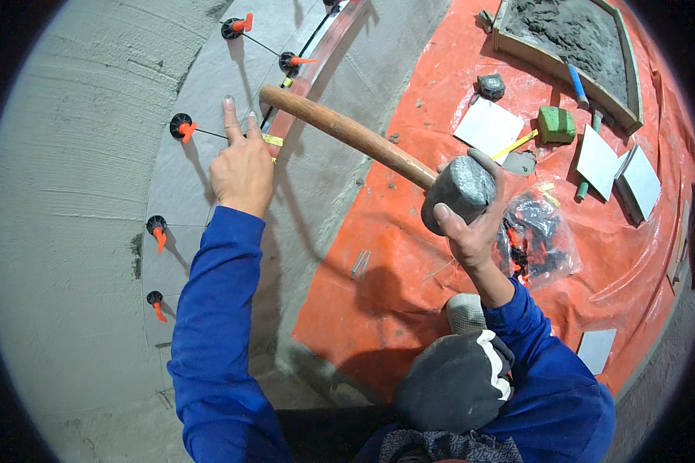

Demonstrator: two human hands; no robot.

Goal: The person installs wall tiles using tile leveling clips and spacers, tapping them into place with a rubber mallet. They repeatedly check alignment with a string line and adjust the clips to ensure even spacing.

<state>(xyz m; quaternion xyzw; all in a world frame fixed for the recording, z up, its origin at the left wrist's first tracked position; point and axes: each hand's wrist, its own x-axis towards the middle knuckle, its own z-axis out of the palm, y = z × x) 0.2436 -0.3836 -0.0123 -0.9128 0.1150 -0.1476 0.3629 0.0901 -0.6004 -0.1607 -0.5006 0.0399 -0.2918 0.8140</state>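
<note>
My right hand [483, 220] grips a rubber mallet by its dark, grey-faced head [459, 193]. The mallet's wooden handle [347, 135] points away to the left, its end over the grey tiles [243, 77]. My left hand [243, 174] lies on the tiles with two fingers stretched forward and apart; its other fingers are partly hidden. Along the tile joints stand several black tile levelling clips with orange handles [184, 128]. A reddish straight bar [293, 112] with yellow bits on it runs along the tiles beside my left hand.
At right, an orange sheet [378, 224] carries a wooden-sided mortar trough [625, 108], a green sponge [556, 125], a tape measure [490, 86], white tile pieces [488, 127] and a clear bag of clips [537, 239]. Bare grey mortar [77, 193] spreads at left.
</note>
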